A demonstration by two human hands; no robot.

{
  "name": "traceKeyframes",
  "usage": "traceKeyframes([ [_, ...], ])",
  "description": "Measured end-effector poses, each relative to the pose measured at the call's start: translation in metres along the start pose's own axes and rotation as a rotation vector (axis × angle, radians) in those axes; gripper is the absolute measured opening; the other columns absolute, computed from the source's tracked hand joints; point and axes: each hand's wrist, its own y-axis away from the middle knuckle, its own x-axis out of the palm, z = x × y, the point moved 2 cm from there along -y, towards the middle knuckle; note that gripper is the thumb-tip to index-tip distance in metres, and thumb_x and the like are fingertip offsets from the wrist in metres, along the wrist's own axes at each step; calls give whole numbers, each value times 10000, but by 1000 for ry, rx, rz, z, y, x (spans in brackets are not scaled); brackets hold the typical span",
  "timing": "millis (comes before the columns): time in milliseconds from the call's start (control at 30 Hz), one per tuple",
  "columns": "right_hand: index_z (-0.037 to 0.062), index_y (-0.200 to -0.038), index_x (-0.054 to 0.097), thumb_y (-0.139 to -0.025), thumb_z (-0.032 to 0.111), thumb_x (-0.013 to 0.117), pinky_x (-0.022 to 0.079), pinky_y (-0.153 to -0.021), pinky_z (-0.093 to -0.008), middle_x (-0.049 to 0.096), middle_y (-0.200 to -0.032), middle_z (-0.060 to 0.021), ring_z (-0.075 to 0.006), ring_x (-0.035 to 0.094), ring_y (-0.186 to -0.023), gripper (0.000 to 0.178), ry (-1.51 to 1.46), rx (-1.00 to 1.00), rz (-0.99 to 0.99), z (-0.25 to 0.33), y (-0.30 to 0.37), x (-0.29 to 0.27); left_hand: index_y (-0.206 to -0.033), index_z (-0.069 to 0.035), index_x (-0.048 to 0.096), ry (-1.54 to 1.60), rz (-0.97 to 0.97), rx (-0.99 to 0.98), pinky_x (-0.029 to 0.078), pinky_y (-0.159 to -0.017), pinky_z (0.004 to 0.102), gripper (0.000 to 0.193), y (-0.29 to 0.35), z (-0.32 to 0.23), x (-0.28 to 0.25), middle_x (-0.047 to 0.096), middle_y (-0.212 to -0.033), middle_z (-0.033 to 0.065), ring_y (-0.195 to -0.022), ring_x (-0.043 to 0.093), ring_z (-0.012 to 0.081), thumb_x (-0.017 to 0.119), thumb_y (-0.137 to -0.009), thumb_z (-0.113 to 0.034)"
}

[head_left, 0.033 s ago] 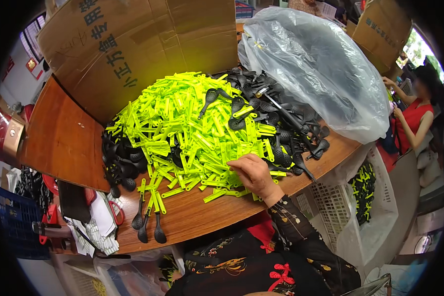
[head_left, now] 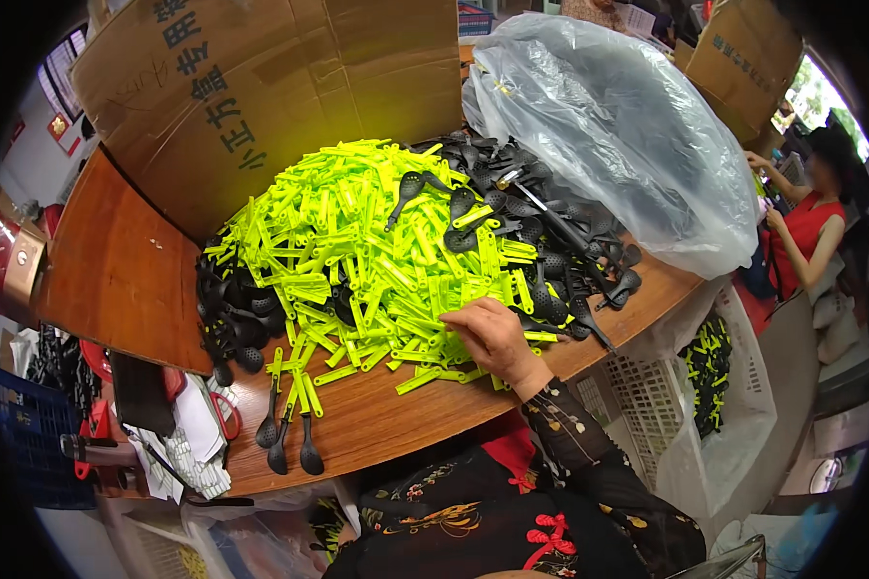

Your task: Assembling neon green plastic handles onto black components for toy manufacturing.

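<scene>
A large heap of bright yellow-green plastic handles (head_left: pixel 357 241) covers the middle of the wooden table (head_left: pixel 396 434). My right hand (head_left: pixel 497 340) is over the heap's near right edge, back upward. Its fingers are bent and held together, pointing left; whatever lies beneath them is hidden. Black slotted spoon heads (head_left: pixel 550 222) are piled behind and right of the handles. More black spoon heads (head_left: pixel 237 323) lie at the left. Near the front edge, several spoons with yellow-green handles (head_left: pixel 278 448) lie side by side. My left hand does not show.
A cardboard sheet (head_left: pixel 299 106) stands behind the heap. A clear plastic bag (head_left: pixel 628 135) bulges at the back right. Below the table's right edge, a white basket (head_left: pixel 647 405) stands beside a lined container of black and yellow-green pieces (head_left: pixel 710 372). Papers (head_left: pixel 198 425) lie left. A person in red (head_left: pixel 809 246) sits far right.
</scene>
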Motion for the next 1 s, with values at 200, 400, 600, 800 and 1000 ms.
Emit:
traceKeyframes([
  [200, 52, -1046, 711, -844, -10, 707, 526, -766, -395, 700, -893, -101, -303, 662, -840, 211, -48, 36, -66, 1, -10, -14, -947, -50, 648, -22, 49, 151, 523, -752, 537, 266, -39, -45, 15, 702, -881, 233, -872, 685, 445, 645, -922, -314],
  [400, 111, -1083, 702, -857, 122, 726, 461, -931, -416, 702, -1115, -69, -299, 616, -1102, 228, 457, 235, -216, -59, -20, -85, -900, -53, 681, -78, 93, 279, 522, -759, 533, 291, -48, -78, -6, 699, -871, 241, -878, 684, 444, 629, -923, -339],
  [600, 119, -1073, 738, -856, 199, 727, 470, -915, -420, 735, -1060, -71, -297, 643, -1059, 231, 554, 374, -25, -73, 26, -128, -854, -57, 714, -201, 233, 366, 520, -765, 529, 330, -32, -34, 29, 695, -861, 249, -884, 682, 442, 614, -924, -363],
  [800, 124, -1101, 731, -925, 217, 690, 444, -920, -401, 714, -1075, -66, -280, 618, -1072, 204, 642, 573, -228, -35, 91, -147, -941, -51, 753, -52, 220, 391, 538, -785, 498, 359, -29, -41, 9, 713, -917, 247, -903, 703, 403, 607, -920, -379],
  [1000, 103, -1425, 545, -923, 236, 677, 306, -1154, -532, 521, -1443, -183, -394, 440, -1360, 536, 627, 466, -4, -29, 130, -110, -1189, -73, 700, 185, 569, 712, 545, -817, 386, 298, 103, -168, -223, 729, -1026, 181, -970, 714, 325, 595, -992, -270],
])
